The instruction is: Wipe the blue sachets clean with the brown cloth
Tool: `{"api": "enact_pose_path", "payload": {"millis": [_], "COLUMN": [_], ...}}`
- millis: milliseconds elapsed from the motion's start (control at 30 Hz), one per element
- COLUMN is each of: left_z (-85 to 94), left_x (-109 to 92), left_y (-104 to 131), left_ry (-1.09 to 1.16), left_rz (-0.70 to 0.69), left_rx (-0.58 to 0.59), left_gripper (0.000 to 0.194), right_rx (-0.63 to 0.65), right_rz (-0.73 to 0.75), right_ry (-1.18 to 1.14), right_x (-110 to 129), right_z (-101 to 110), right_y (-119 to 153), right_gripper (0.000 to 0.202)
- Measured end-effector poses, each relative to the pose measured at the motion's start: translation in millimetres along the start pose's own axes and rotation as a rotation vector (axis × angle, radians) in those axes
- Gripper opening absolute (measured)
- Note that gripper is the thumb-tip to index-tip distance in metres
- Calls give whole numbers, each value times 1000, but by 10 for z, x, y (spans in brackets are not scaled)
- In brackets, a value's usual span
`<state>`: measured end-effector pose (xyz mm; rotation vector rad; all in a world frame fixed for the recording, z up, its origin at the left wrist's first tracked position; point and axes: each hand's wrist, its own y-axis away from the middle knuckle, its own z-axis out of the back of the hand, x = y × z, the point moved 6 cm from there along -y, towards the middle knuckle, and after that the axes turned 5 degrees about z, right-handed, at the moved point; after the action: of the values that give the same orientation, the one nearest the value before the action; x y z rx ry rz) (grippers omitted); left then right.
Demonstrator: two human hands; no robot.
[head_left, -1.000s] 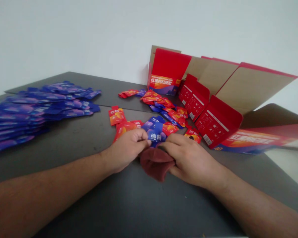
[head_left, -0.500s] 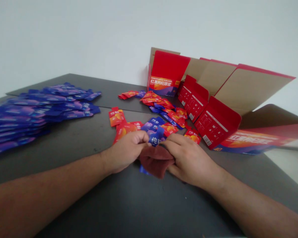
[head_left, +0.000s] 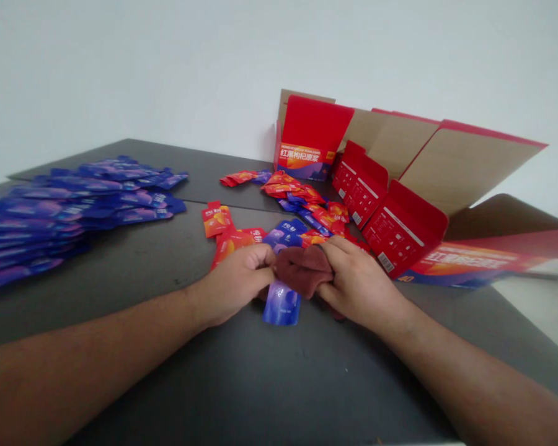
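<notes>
My right hand [head_left: 358,279] is closed around a folded reddish-brown cloth [head_left: 302,271], which covers the upper part of a blue-purple sachet [head_left: 283,306]. At the sachet's left edge, my left hand [head_left: 235,279] pinches with thumb and finger; the fingertips are partly hidden by the cloth. The sachet's lower end shows below the cloth, over the dark table. Just beyond my hands lie red-orange sachets [head_left: 235,240] and another blue sachet [head_left: 286,232].
A large pile of blue sachets [head_left: 69,210] spreads over the left of the dark table [head_left: 204,384]. Mixed red and blue sachets [head_left: 302,192] lie farther back. Open red cartons [head_left: 402,229] with raised flaps line the right side, in front of a white wall [head_left: 204,68].
My right hand has moved the cloth up and away across the sachet, uncovering its lower end and hiding its top. My left hand has stayed nearly in place.
</notes>
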<state>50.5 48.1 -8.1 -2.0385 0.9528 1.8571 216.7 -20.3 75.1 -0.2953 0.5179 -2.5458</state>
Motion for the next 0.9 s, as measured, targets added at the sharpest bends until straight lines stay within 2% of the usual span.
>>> {"api": "enact_pose_path", "payload": {"millis": [67, 200, 400, 567, 767, 900], "left_z": [1, 19, 14, 26, 27, 56], "left_x": [0, -26, -6, -26, 10, -46], "left_y": [-2, -1, -4, -4, -14, -4], "left_ry": [-5, -16, -45, -36, -39, -92], "left_rz": [-4, -52, -22, -59, -24, -105], "left_rx": [-7, -17, -3, -21, -7, -28], "left_gripper": [27, 34, 23, 34, 25, 25], "right_rx": [22, 103, 5, 80, 15, 130], "right_rz": [-1, 109, -39, 93, -60, 146], "right_ry": [-18, -60, -17, -80, -29, -141], "right_x": [2, 129, -44, 73, -88, 125], "right_z": [-19, -55, 0, -54, -23, -82], "right_y": [3, 15, 8, 16, 15, 23], "right_gripper": [21, 11, 18, 9, 14, 16]}}
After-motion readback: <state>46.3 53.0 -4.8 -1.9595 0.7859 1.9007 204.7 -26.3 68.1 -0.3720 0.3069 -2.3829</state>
